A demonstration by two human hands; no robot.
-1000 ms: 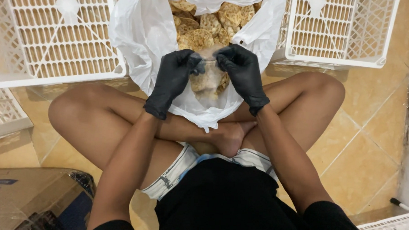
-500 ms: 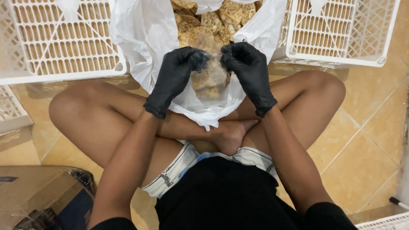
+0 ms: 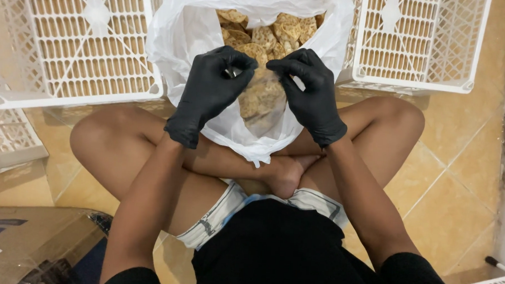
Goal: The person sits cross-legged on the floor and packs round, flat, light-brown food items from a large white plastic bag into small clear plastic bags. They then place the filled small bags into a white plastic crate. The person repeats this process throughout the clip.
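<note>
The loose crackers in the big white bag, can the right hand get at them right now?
Probably not freely: the right hand and left hand both pinch a small clear bag, though the big white bag gapes open just behind.

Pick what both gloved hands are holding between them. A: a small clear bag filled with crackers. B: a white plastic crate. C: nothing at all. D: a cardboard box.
A: the left hand and right hand pinch the top of a small clear bag of crackers, held above the big white bag.
</note>
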